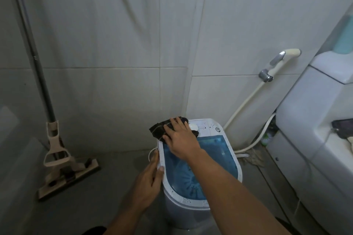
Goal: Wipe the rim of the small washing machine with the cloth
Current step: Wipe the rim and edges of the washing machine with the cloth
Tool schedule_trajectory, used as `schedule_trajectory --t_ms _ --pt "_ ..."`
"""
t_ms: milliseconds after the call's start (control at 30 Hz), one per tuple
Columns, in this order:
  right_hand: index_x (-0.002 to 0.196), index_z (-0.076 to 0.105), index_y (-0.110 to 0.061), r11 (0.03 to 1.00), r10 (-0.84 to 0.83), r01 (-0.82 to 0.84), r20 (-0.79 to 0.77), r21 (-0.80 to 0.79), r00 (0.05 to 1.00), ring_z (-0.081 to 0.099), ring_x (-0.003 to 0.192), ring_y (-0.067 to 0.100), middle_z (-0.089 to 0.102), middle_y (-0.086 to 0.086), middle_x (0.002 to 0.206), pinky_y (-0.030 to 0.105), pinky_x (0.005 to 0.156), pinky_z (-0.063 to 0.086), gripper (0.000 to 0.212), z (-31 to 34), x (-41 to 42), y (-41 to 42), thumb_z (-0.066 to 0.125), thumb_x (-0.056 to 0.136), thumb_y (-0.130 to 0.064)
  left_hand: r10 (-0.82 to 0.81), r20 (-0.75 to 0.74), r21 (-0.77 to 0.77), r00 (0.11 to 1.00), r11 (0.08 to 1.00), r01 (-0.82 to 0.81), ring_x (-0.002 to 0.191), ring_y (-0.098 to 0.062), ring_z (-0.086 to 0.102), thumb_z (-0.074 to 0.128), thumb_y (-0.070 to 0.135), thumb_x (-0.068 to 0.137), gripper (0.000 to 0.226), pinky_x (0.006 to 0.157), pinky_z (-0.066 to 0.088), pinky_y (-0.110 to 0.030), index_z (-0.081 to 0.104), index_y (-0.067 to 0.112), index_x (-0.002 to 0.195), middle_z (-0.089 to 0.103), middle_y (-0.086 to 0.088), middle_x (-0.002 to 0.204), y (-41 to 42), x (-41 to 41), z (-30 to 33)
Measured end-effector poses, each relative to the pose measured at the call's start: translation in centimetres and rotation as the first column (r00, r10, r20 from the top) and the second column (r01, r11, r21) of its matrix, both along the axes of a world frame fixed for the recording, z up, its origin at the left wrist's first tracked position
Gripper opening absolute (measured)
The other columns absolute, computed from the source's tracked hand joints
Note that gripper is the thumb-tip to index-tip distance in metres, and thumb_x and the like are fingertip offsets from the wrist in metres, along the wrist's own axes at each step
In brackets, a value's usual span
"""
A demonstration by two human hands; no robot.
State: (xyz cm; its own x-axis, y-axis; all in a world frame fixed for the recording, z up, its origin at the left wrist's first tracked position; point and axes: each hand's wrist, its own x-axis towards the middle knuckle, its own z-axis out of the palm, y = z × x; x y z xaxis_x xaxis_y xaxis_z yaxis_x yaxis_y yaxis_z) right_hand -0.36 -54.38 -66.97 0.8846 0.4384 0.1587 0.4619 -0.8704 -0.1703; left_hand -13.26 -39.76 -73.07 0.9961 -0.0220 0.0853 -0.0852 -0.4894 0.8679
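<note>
Small washing machine point(200, 192) is seen standing on the bathroom floor point(114, 187), in the wall corner, blue tub exposed. Dark cloth point(158, 129) is pressed flat on the far-left corner of the white rim point(162, 160), partly overhanging the edge beside the control panel point(208, 127). Right hand point(180, 137) is laid palm-down on the cloth, fingers spread and extended, not closed around it; the forearm is crossed over the tub. Left hand point(149, 179) is wrapped loosely on the left side of the rim, thumb on top, remaining fingers down the outer wall. A mop point(63, 150) is leaned against the wall well to the left. A bidet sprayer point(280, 61) is hung on the wall to the right, its hose point(246, 101) run down behind the machine. A toilet cistern point(313, 112) is seen at far right.
</note>
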Motion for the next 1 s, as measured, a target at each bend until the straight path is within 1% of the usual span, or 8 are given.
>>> schedule_trajectory --t_ms 67,133,233,333,433,733,933,1000 --pt "0.149 0.042 -0.020 1.000 0.003 -0.003 -0.021 -0.002 1.000 0.013 0.151 0.031 0.023 0.013 0.162 0.049 0.122 0.008 0.050 0.2 0.1 -0.1 0.038 0.104 -0.041 -0.034 0.028 -0.010 0.999 0.999 0.034 0.146 0.012 0.024 0.035 0.066 0.098 0.061 0.117 0.030 -0.023 0.018 0.050 0.155 0.022 0.036 0.158 -0.2 0.1 0.1" --pt "0.150 0.040 -0.020 1.000 0.006 -0.006 -0.036 -0.013 0.999 0.011 0.152 0.031 0.022 0.013 0.163 0.049 0.122 0.008 0.050 0.4 0.1 -0.2 0.037 0.105 -0.042 -0.073 0.043 0.037 0.996 0.997 0.072 0.147 0.015 0.013 0.039 0.070 0.095 0.073 0.118 0.026 -0.025 0.008 0.049 0.157 0.011 0.036 0.161 -0.1 0.0 0.2" --pt "0.151 0.038 -0.020 0.999 -0.002 0.001 -0.044 -0.032 0.999 0.011 0.151 0.032 0.021 0.013 0.163 0.050 0.122 0.007 0.050 0.5 0.0 -0.2 0.036 0.105 -0.041 -0.135 0.039 0.134 0.990 0.983 0.128 0.151 0.007 0.003 0.054 0.074 0.086 0.098 0.118 0.026 -0.029 -0.007 0.046 0.157 -0.005 0.033 0.163 0.3 -0.1 0.4" --pt "0.151 0.038 -0.019 0.999 -0.018 0.017 -0.036 -0.039 0.999 0.011 0.151 0.033 0.021 0.015 0.163 0.051 0.122 0.008 0.050 0.4 0.1 0.0 0.036 0.105 -0.039 -0.188 0.030 0.170 0.982 0.969 0.180 0.153 0.004 0.002 0.070 0.074 0.076 0.117 0.122 0.028 -0.035 -0.007 0.041 0.158 -0.009 0.032 0.164 0.8 0.4 0.3" --pt "0.151 0.038 -0.018 0.998 -0.041 0.039 -0.036 -0.049 0.999 0.011 0.151 0.034 0.021 0.016 0.162 0.051 0.122 0.008 0.050 0.2 0.2 0.3 0.036 0.105 -0.038 -0.234 0.020 0.208 0.972 0.952 0.225 0.154 0.002 0.002 0.077 0.074 0.069 0.130 0.123 0.029 -0.041 -0.007 0.035 0.160 -0.009 0.028 0.165 1.3 0.8 0.3" --pt "0.154 0.030 -0.012 0.995 -0.079 0.078 -0.026 -0.055 0.997 0.006 0.152 0.035 0.016 0.019 0.163 0.049 0.122 0.002 0.052 -0.4 -0.3 0.9 0.031 0.107 -0.033 -0.262 0.001 0.231 0.965 0.939 0.255 0.154 0.001 0.000 0.078 0.077 0.064 0.137 0.124 0.027 -0.039 -0.011 0.035 0.159 -0.013 0.026 0.165 1.6 0.8 0.6" --pt "0.154 0.032 -0.010 0.994 -0.067 0.066 -0.016 -0.086 0.998 0.009 0.152 0.036 0.020 0.020 0.162 0.050 0.122 0.004 0.051 -0.4 -0.2 0.8 0.031 0.108 -0.033 -0.257 -0.011 0.246 0.966 0.936 0.252 0.153 0.004 -0.001 0.075 0.080 0.063 0.136 0.123 0.025 -0.034 -0.013 0.039 0.158 -0.016 0.031 0.162 1.6 0.7 1.0" --pt "0.153 0.033 -0.010 0.994 -0.064 0.062 -0.020 -0.095 0.998 0.011 0.151 0.036 0.021 0.020 0.162 0.050 0.121 0.005 0.052 -0.3 -0.1 0.9 0.032 0.108 -0.035 -0.258 -0.016 0.236 0.966 0.938 0.255 0.153 0.004 -0.001 0.076 0.079 0.063 0.136 0.123 0.025 -0.035 -0.012 0.039 0.158 -0.016 0.032 0.162 1.6 0.7 1.1"
